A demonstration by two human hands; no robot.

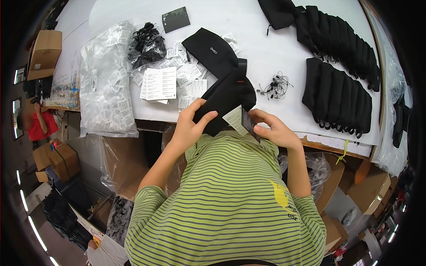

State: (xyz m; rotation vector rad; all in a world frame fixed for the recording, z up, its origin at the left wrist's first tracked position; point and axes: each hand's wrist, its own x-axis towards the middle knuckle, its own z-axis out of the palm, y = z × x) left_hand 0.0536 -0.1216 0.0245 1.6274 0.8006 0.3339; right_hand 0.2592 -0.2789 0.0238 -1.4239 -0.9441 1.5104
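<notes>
At the table's front edge a black fabric pouch (228, 91) with a small orange mark lies close against me. My left hand (188, 128) grips its left side, the thumb on top of the fabric. Between the thumb and fingers of my right hand (275, 129) are a pale printed tag (235, 119) and a dark card (249, 122), held over the pouch's lower right. Just beyond lies another black pouch (211, 51) with a small white print. A tangle of thin black cords (277, 86) rests to the right of the pouch.
White printed cards (159, 83) are stacked left of the pouches, near a bag of black cords (146, 42). A big clear bag of labels (108, 84) hangs over the front edge. Two rows of black pouches (337, 95) stand at right. A person in red (42, 124) is far left.
</notes>
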